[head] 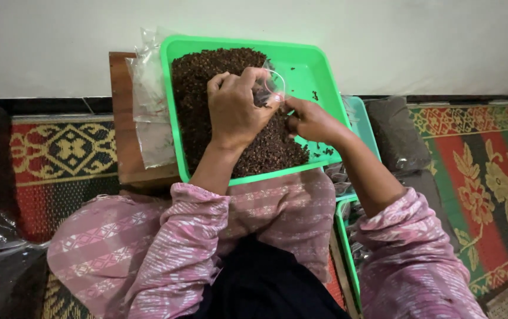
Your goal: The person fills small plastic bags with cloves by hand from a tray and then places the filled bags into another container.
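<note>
left hand (236,109) curled knuckles-up over the cloves (207,88), fingers closed on a small clear bag (272,85), wrist straight, forearm rising from the lap. right hand (310,120) pinches the bag's lower edge, forearm angled in from the right. cloves heaped in a green tray (319,71) on the knees. clear bags (147,100) lie left of the tray; patterned mat (65,150) beneath.

We see our left hand (236,109) and right hand (310,121) holding a small clear bag (272,85) over brown bits (207,77) in a green tray (307,65), top middle.
</note>
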